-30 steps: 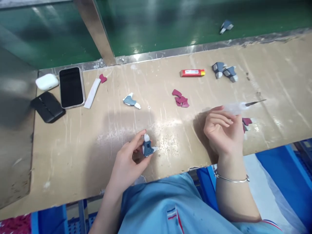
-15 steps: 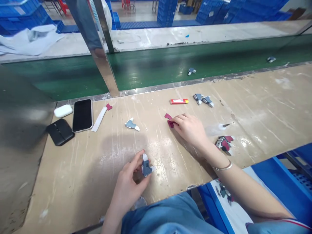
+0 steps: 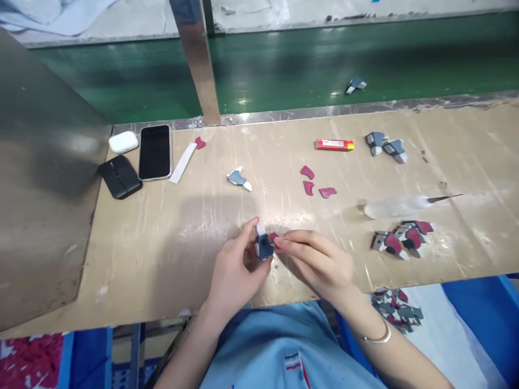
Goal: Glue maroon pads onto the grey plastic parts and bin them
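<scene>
One bench (image 3: 121, 243) | left hand (image 3: 239, 268) pinched blue-grey part (image 3: 265, 248) near bench's 6 o'clock edge; right hand (image 3: 324, 265) pinched maroon piece (image 3: 273, 237), apparently unseated, at part's 2 o'clock | maroon-fitted parts (image 3: 392, 243), 3 o'clock, seemed done | held part's long axis ran 12–6, white tip (image 3: 260, 230) at 12 | three loose pieces (image 3: 308, 188), 1 o'clock, looked unused

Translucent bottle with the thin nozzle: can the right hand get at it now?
Likely yes; nothing stands between the right hand and the bottle, though the hand pinches a maroon piece.
</scene>
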### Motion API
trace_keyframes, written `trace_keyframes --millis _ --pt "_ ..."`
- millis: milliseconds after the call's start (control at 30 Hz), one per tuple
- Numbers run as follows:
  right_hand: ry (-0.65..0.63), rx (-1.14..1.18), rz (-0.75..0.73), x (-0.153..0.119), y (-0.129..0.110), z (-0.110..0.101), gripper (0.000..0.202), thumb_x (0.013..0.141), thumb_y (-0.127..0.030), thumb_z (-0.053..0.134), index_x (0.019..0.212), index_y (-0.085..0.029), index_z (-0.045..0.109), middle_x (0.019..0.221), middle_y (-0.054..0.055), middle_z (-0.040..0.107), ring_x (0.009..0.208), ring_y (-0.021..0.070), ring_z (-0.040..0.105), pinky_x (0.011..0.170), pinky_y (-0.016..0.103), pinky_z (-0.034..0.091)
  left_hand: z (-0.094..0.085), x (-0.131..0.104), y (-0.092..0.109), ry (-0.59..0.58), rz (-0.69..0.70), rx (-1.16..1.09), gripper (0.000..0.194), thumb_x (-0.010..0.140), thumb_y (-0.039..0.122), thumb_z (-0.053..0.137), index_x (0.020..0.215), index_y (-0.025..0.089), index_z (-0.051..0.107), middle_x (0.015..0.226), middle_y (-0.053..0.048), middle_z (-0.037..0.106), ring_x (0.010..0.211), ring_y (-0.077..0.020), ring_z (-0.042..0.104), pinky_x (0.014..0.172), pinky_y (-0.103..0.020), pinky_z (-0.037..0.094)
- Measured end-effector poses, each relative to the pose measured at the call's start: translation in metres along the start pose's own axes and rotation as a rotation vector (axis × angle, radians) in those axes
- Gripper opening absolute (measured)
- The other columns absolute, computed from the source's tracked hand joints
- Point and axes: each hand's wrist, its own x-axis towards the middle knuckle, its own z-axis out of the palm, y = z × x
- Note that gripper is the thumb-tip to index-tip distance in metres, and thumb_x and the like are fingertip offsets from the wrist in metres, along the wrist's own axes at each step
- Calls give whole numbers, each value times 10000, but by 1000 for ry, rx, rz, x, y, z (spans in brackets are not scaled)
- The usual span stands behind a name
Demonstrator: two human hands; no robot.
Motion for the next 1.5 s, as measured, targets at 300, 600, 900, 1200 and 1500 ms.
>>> trace_keyframes --millis 300,600,900,1200,1500 --pt "-41 47 -55 -9 2 11 261 1056 -94 598 1227 -208 759 1028 82 841 940 207 835 773 323 729 -1 1 0 -8 0 28 717 789 133 703 1486 276 624 1049 -8 838 827 -194 727 867 -367 617" --pt "37 173 69 -7 -2 21 183 1003 -59 681 1084 -190 780 1003 83 816 948 189 817 840 318 721 1 0 -2 38 -1 -61 708 785 125 704 1474 267 622 1063 19 842 843 -157 756 874 -303 631" --pt "65 126 8 -10 -2 15 284 987 -31 690 1178 -214 795 989 79 828 971 226 837 841 367 746 3 -2 -6 45 74 -49 685 808 130 700 1480 249 637 1007 14 836 803 -161 726 868 -322 614" --pt "17 194 43 -5 3 22 195 1019 -88 665 1086 -231 780 974 65 828 965 225 817 866 403 711 -2 -3 -8 37 88 -225 679 834 89 730 1471 304 637 1112 16 834 871 -133 748 903 -273 613" --pt "43 385 155 -4 -6 18 317 966 -60 700 1198 -275 709 1056 47 836 1054 227 808 926 404 691 -9 -3 -7 -83 -69 -742 596 899 302 873 1447 292 642 891 13 768 784 -120 720 798 -236 602"
